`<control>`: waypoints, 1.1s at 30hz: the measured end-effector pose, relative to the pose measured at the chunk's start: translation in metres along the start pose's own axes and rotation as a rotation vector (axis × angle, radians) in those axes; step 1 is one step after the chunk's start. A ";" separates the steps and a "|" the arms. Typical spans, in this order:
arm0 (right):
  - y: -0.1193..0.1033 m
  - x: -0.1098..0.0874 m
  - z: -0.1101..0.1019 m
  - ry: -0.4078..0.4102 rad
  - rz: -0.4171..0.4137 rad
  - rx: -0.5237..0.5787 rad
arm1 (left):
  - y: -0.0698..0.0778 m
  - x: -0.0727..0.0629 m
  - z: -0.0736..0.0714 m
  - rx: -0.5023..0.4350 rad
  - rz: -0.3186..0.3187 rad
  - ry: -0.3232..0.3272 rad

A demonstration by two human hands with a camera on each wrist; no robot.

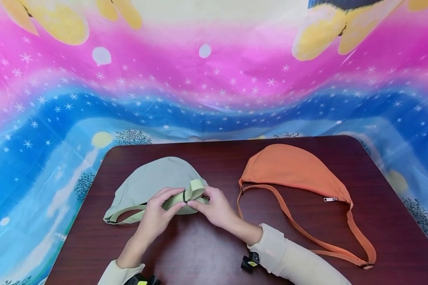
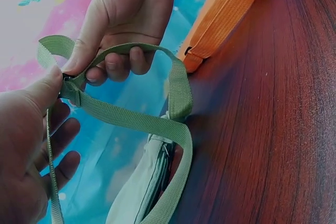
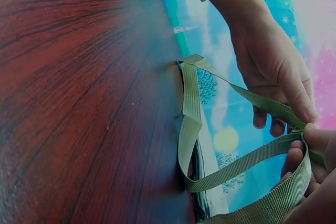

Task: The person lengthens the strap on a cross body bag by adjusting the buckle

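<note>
A pale green crescent-shaped bag (image 1: 157, 178) lies on the dark wood table, left of centre. Its light green webbing strap (image 2: 136, 119) is lifted and looped in front of it. My left hand (image 1: 157, 215) pinches the strap beside a small dark slider buckle (image 1: 185, 196) between thumb and fingers. From the other side my right hand (image 1: 217, 206) pinches the strap at the same buckle, the two thumbs nearly touching. A short loop of webbing (image 1: 197, 188) stands up between the hands. The fingers hide part of the buckle in both wrist views.
An orange crescent bag (image 1: 292, 166) with a zipper pull (image 1: 330, 199) lies on the right of the table (image 1: 207, 253). Its orange strap (image 1: 299, 227) spreads toward the front right. Behind the table hangs a colourful printed cloth (image 1: 214, 95).
</note>
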State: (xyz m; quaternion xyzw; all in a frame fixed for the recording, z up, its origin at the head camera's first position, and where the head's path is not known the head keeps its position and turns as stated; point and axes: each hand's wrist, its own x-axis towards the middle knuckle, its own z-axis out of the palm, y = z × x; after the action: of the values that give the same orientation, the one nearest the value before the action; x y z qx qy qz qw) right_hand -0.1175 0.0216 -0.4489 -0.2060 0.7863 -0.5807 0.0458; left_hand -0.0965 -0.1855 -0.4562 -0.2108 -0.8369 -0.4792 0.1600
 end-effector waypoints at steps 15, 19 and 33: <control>-0.027 0.012 -0.030 -0.140 -0.265 -0.364 | 0.002 0.000 -0.013 0.156 0.085 -0.099; -0.033 0.016 -0.028 -0.191 -0.300 -0.548 | 0.003 -0.001 -0.013 0.153 0.079 -0.117; -0.033 0.015 -0.025 -0.176 -0.366 -0.645 | -0.001 -0.005 -0.017 0.163 0.092 -0.119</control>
State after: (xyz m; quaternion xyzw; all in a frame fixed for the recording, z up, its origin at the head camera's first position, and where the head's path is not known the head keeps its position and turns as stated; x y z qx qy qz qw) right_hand -0.1301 0.0306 -0.4074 -0.3959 0.8719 -0.2822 -0.0583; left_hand -0.0919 -0.2020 -0.4511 -0.2635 -0.8704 -0.3885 0.1484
